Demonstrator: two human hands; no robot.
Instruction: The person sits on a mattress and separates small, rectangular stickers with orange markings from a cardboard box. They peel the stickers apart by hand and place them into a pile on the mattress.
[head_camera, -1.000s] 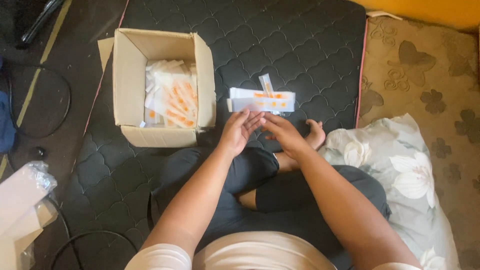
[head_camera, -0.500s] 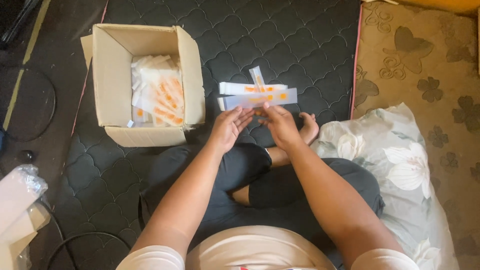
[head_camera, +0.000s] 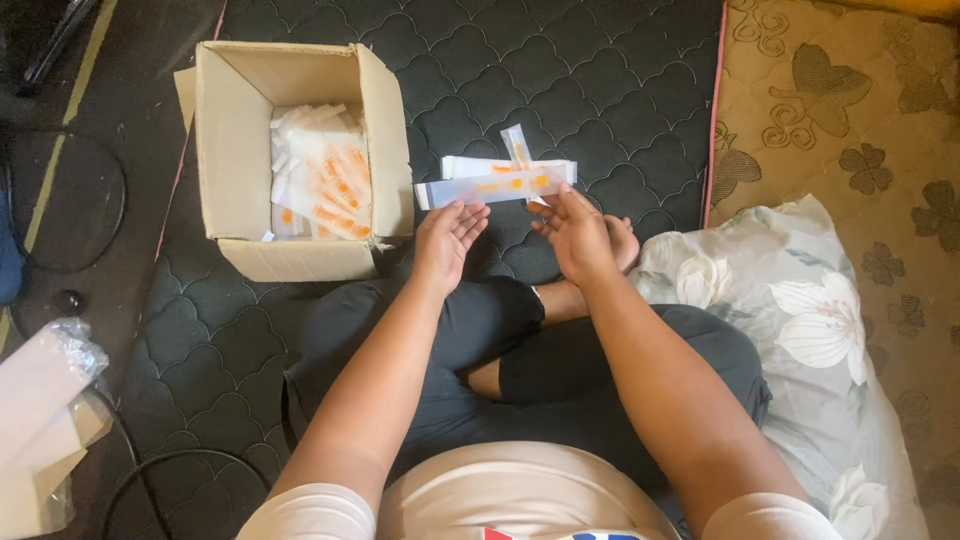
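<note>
Many orange-marked packets (head_camera: 322, 190) fill cardboard box (head_camera: 232, 150) — open-topped.

Hidden, cropped, blurred

Lower packets in the cardboard box (head_camera: 300, 160) buried under the top layer — count impossible to tell. Orange marks on the long flat packet (head_camera: 495, 185) too blurred to make out; fingertips of the right hand (head_camera: 575, 235) behind its edge. Clear plastic bag (head_camera: 45, 420) cut off by the left edge — floral pillow (head_camera: 800, 330) and black cable (head_camera: 160, 470) by the bottom.
</note>
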